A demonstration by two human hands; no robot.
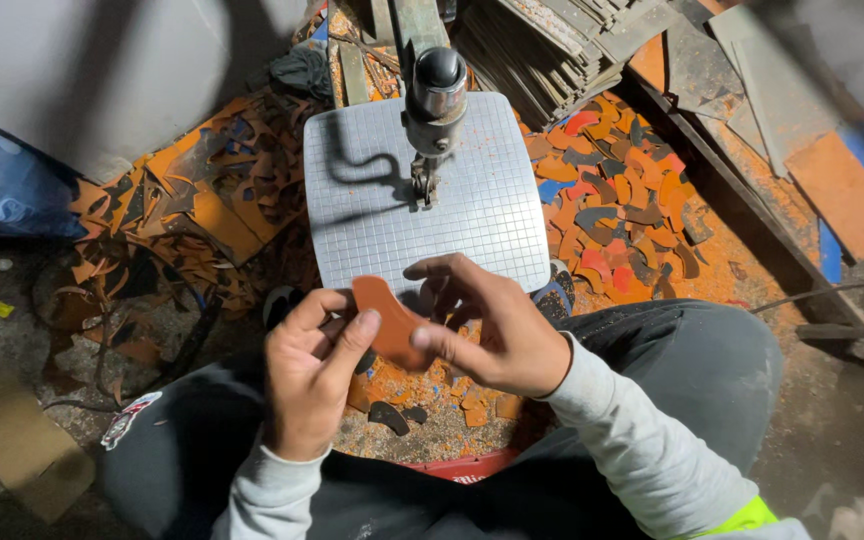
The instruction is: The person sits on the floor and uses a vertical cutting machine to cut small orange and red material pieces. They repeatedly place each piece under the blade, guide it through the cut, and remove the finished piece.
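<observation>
Scroll-saw counter, gridded metal, stood before me, ringed by orange and blue offcuts on the floor. Below its near edge, my left hand and right hand together pinched a curved orange piece, fingers closed on its edges. It looked thin, stiff, light, probably brittle; edge grips suited it.

The curved piece between the left hand and right hand was plain orange-brown. At twelve o'clock from it, the saw's worktop was pale grey with a fine square grid. The scraps at two o'clock were orange, red, blue and dark grey. The sleeves were light grey, one with a neon yellow cuff.
</observation>
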